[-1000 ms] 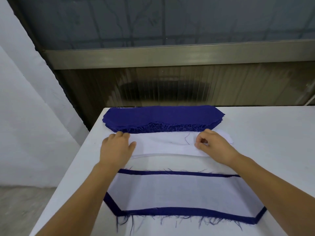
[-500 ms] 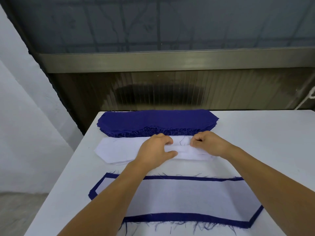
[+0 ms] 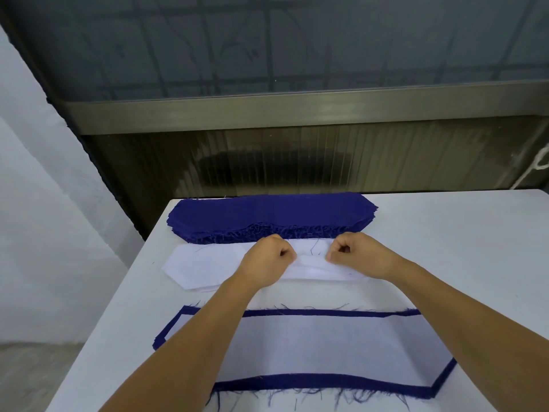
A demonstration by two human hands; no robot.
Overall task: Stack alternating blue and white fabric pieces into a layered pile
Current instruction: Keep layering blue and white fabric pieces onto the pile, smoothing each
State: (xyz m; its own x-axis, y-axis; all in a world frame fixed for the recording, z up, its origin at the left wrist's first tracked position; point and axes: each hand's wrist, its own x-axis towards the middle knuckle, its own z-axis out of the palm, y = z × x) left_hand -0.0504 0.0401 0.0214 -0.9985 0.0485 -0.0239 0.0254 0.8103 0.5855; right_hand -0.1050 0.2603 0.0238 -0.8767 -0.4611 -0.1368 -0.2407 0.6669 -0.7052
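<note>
A thick stack of blue fabric pieces (image 3: 267, 215) lies at the far edge of the white table (image 3: 463, 251). In front of it lies a stack of white fabric pieces (image 3: 205, 269). My left hand (image 3: 267, 260) and my right hand (image 3: 356, 254) sit close together over its middle, both pinching the top white piece, which is bunched up between them. Nearer to me lies the layered pile (image 3: 326, 346): a white piece on top with a blue piece's frayed border showing all around it. My forearms cross over this pile.
The table's left edge drops off to a grey floor (image 3: 35, 376) and white wall. Behind the table stands a dark ribbed panel under a metal rail (image 3: 297, 111). A white cord (image 3: 540, 162) hangs at the far right.
My left hand slid from the white stack's left end to its middle, meeting my right hand. Both now pinch the top white piece, which has wrinkled up.
</note>
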